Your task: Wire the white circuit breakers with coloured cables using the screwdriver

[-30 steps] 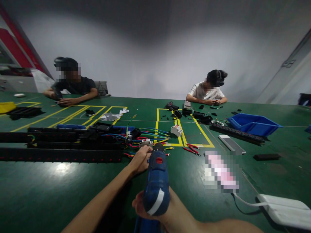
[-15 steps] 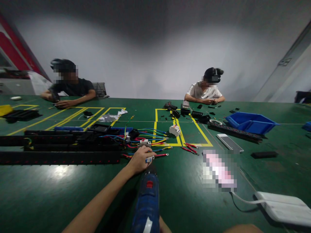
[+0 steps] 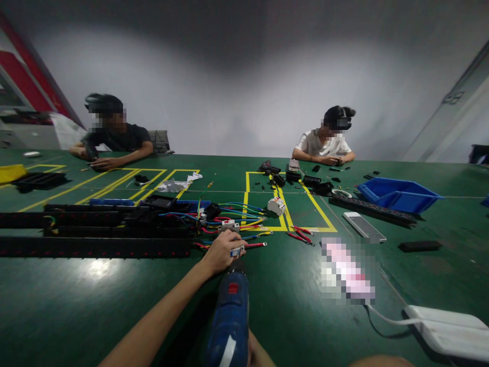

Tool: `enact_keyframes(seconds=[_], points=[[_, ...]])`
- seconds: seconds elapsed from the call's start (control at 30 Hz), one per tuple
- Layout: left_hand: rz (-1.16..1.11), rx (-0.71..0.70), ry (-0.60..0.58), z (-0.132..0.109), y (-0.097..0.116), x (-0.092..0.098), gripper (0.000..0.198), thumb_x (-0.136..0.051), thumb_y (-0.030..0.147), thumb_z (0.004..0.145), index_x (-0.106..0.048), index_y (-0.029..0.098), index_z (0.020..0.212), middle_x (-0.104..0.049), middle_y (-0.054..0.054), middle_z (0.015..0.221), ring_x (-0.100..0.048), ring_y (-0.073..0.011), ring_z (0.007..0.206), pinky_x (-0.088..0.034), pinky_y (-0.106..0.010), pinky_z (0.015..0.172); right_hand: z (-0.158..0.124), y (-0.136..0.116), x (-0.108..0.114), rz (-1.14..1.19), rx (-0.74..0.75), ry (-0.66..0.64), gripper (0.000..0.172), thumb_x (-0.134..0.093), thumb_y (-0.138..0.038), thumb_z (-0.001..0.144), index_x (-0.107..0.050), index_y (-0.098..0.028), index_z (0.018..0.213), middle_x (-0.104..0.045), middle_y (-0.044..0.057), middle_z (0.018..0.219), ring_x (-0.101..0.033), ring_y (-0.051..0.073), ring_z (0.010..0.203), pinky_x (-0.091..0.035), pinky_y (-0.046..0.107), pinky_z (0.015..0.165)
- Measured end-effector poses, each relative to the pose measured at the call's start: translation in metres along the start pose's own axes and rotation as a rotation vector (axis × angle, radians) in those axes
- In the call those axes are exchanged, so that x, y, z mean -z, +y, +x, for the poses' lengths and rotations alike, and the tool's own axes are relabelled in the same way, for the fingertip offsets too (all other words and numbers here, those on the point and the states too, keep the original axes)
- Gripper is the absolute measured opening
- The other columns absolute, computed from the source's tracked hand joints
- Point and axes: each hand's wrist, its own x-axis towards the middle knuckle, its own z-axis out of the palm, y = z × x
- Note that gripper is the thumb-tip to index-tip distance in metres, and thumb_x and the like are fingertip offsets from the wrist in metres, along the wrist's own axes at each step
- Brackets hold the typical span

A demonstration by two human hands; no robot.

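I see the small white-and-blue block [image 3: 237, 251] just above the worktop [image 3: 305, 300], at the near side of the loose wires, and the left hand [image 3: 221, 253] has its grip pinching it. The dark nose of the blue power drill [image 3: 229, 321], which has a red switch and a pale strip on its rear, points away from me, right up by the block; I can't tell whether its tip touches. The right hand [image 3: 253, 350] is mostly behind the drill's body, so its fingers are hidden, but its grip seems closed around the handle.

Just past the left hand I have a white-and-grey boxy module [image 3: 229, 226] among red, blue, yellow and green wires [image 3: 248, 220] ending in metal lugs. These run to long black rails [image 3: 95, 247] lying on my left. Farther on, a white boxy breaker [image 3: 276, 206] sits on yellow tape lines, with short red leads [image 3: 301, 235] nearer me. To the right lie a grey-and-white flat device [image 3: 364, 227] and an open blue plastic bin [image 3: 405, 196]. Across the worktop sit a person in a dark shirt [image 3: 122, 136] and another in a white shirt [image 3: 311, 142].
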Motion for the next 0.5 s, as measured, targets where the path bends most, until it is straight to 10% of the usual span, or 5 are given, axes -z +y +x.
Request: enact_keyframes(seconds=[0.23,0.5], points=[[-0.002,-0.002,-0.008,0.000,0.000,0.001,0.023,-0.060,0.033,0.087,-0.071,0.025,0.105,-0.064,-0.007,0.102,-0.052,-0.0221,0.095,-0.043,-0.039,0.087,0.002,0.007,0.000,0.264,-0.108,0.060,0.115,-0.092,-0.026,0.002,-0.048,-0.022,0.107,-0.062,0.001,0.087,-0.063,0.026,0.090,-0.050,0.038,0.079],[-0.012,-0.014,-0.017,0.000,-0.007,-0.002,0.023,-0.057,0.032,0.089,-0.070,0.027,0.108,-0.064,-0.006,0.103,-0.052,-0.0210,0.095,-0.044,-0.037,0.087,-0.027,-0.030,0.008,0.070,-0.026,-0.034,0.090,-0.096,-0.033,0.025,-0.051,-0.021,0.102,-0.061,-0.003,0.079,-0.063,0.019,0.083,-0.048,0.032,0.081]])
